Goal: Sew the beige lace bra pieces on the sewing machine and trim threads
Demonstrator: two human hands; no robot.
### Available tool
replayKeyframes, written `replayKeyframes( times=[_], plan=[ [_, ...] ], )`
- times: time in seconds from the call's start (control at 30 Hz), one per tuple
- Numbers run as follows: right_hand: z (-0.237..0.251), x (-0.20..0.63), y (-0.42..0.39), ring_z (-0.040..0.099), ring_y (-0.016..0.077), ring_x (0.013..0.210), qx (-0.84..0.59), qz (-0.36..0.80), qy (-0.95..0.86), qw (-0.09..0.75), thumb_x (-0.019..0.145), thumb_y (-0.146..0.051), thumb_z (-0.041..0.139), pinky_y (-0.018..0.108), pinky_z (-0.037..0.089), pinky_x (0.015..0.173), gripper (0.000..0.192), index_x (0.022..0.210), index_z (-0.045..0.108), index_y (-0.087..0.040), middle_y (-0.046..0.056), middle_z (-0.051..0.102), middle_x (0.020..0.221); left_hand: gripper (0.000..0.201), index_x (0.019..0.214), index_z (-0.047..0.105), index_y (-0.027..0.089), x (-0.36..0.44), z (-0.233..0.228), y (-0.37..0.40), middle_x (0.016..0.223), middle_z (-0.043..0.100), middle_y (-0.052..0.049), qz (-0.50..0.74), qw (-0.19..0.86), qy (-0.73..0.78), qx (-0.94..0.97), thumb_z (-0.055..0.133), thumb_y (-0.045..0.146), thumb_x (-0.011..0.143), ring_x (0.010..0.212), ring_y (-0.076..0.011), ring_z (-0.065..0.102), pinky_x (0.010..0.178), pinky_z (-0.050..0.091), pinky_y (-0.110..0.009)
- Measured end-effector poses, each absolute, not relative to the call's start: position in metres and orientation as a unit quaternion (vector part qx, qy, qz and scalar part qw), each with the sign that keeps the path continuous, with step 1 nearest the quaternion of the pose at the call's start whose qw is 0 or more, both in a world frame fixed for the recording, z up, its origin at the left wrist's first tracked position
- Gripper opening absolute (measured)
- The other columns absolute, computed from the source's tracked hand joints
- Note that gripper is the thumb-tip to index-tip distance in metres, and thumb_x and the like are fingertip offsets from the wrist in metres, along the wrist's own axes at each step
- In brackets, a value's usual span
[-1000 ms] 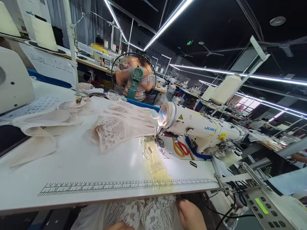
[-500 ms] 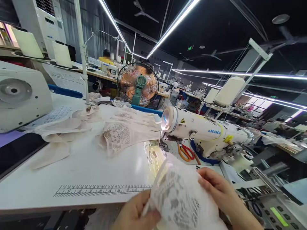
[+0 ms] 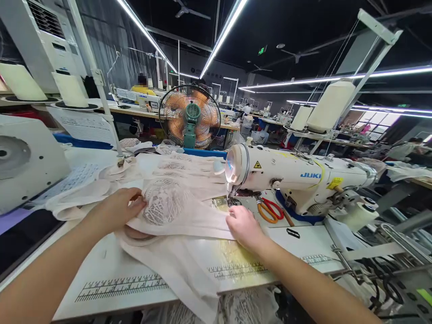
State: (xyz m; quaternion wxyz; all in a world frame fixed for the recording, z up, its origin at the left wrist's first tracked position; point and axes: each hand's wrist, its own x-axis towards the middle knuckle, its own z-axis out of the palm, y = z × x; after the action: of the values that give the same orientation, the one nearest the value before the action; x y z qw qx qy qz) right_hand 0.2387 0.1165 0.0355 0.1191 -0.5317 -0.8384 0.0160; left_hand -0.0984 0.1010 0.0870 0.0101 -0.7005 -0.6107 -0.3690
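A pale lace bra [image 3: 165, 202] lies spread across the white sewing table, with one lace cup facing up and a plain band stretching right. My left hand [image 3: 130, 204] pinches the left edge of that cup. At the other end, my right hand [image 3: 245, 225] has its fingers closed on the band, just in front of the needle area of the white sewing machine [image 3: 280, 173]. A loose part of the bra hangs over the table's front edge. My right fingertips are partly hidden against the fabric.
Orange-and-red-handled scissors [image 3: 270, 210] and a black razor blade [image 3: 293, 233] lie right of my right hand. More lace pieces [image 3: 175, 165] are layered behind the bra. A printed ruler [image 3: 121, 285] runs along the front edge. A large fan [image 3: 193, 112] stands beyond the table.
The lace bra has moved from close to me at the table's front edge onto the tabletop. My left hand went left and forward; my right hand moved left, nearer the needle.
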Motion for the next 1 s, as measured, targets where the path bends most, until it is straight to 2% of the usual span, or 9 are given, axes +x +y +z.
replayKeyframes(
  times=[0.07, 0.13, 0.2, 0.33, 0.43, 0.5, 0.67, 0.77, 1.0],
  plan=[
    [0.031, 0.231, 0.116, 0.054, 0.0228, 0.087, -0.536, 0.000, -0.837, 0.109, 0.081, -0.004, 0.044, 0.032, 0.042, 0.074, 0.022, 0.078, 0.062, -0.016, 0.012, 0.062, 0.089, 0.016, 0.077, 0.060, 0.020, -0.081, 0.087, 0.102, 0.080, 0.063, -0.007, -0.361, 0.054, -0.621, -0.693, 0.047, 0.029, 0.076, 0.082, -0.0309, 0.060, 0.073, 0.048, -0.045],
    [0.028, 0.224, 0.114, 0.055, 0.0235, 0.084, -0.532, -0.009, -0.841, 0.098, 0.080, -0.004, 0.046, 0.033, 0.043, 0.072, 0.021, 0.077, 0.063, -0.015, 0.012, 0.062, 0.084, 0.025, 0.091, 0.059, 0.018, -0.044, 0.086, 0.098, 0.099, 0.062, -0.011, -0.349, 0.083, -0.583, -0.729, 0.037, 0.026, 0.082, 0.097, -0.0304, 0.058, 0.083, 0.047, -0.045],
    [0.026, 0.219, 0.110, 0.056, 0.0239, 0.084, -0.527, -0.013, -0.845, 0.093, 0.080, -0.005, 0.047, 0.033, 0.044, 0.071, 0.019, 0.083, 0.064, -0.014, 0.012, 0.063, 0.088, 0.027, 0.092, 0.060, 0.019, 0.001, 0.080, 0.095, 0.099, 0.065, -0.007, -0.330, 0.037, -0.507, -0.796, 0.035, 0.025, 0.083, 0.093, -0.0222, 0.061, 0.082, 0.050, -0.034],
    [0.023, 0.217, 0.103, 0.058, 0.0216, 0.092, -0.515, -0.007, -0.850, 0.110, 0.086, -0.011, 0.044, 0.032, 0.048, 0.079, 0.025, 0.105, 0.061, -0.012, 0.012, 0.064, 0.099, 0.035, 0.106, 0.059, 0.015, 0.070, 0.062, 0.100, 0.113, 0.065, -0.011, -0.211, -0.124, -0.396, -0.885, 0.030, 0.024, 0.088, 0.104, -0.0213, 0.061, 0.089, 0.050, -0.034],
    [0.021, 0.228, 0.098, 0.053, 0.0200, 0.107, -0.479, 0.001, -0.868, 0.133, 0.086, -0.015, 0.046, 0.030, 0.044, 0.093, 0.033, 0.118, 0.055, -0.011, 0.011, 0.061, 0.112, 0.038, 0.116, 0.055, 0.014, 0.084, 0.047, 0.112, 0.124, 0.060, -0.013, -0.144, -0.134, -0.402, -0.894, 0.032, 0.030, 0.091, 0.114, -0.0234, 0.056, 0.095, 0.047, -0.036],
    [0.020, 0.239, 0.092, 0.050, 0.0217, 0.112, -0.448, 0.002, -0.881, 0.152, 0.085, -0.018, 0.048, 0.033, 0.042, 0.098, 0.035, 0.118, 0.056, -0.011, 0.011, 0.059, 0.118, 0.039, 0.120, 0.053, 0.015, 0.082, 0.041, 0.119, 0.129, 0.057, -0.013, -0.123, -0.111, -0.399, -0.902, 0.033, 0.033, 0.092, 0.119, -0.0236, 0.052, 0.099, 0.044, -0.037],
    [0.012, 0.267, 0.073, 0.053, 0.0261, 0.104, -0.435, 0.003, -0.879, 0.194, 0.083, -0.018, 0.048, 0.041, 0.047, 0.090, 0.030, 0.110, 0.060, -0.010, 0.013, 0.061, 0.113, 0.037, 0.117, 0.054, 0.012, 0.084, 0.037, 0.132, 0.133, 0.051, -0.016, -0.099, -0.074, -0.365, -0.923, 0.038, 0.032, 0.091, 0.123, -0.0245, 0.048, 0.101, 0.042, -0.035],
    [0.007, 0.276, 0.063, 0.052, 0.0264, 0.107, -0.441, 0.005, -0.874, 0.202, 0.084, -0.019, 0.047, 0.042, 0.047, 0.089, 0.034, 0.114, 0.058, -0.011, 0.014, 0.059, 0.118, 0.037, 0.117, 0.054, 0.012, 0.092, 0.037, 0.142, 0.129, 0.053, -0.015, -0.102, -0.066, -0.360, -0.925, 0.042, 0.032, 0.089, 0.116, -0.0231, 0.053, 0.096, 0.045, -0.032],
    [0.006, 0.277, 0.060, 0.050, 0.0268, 0.112, -0.467, 0.020, -0.861, 0.203, 0.084, -0.022, 0.045, 0.044, 0.044, 0.094, 0.034, 0.114, 0.059, -0.012, 0.014, 0.058, 0.123, 0.033, 0.107, 0.059, 0.011, 0.099, 0.039, 0.152, 0.114, 0.058, -0.017, -0.118, -0.027, -0.380, -0.917, 0.041, 0.032, 0.089, 0.101, -0.0250, 0.059, 0.086, 0.050, -0.035]
  ],
)
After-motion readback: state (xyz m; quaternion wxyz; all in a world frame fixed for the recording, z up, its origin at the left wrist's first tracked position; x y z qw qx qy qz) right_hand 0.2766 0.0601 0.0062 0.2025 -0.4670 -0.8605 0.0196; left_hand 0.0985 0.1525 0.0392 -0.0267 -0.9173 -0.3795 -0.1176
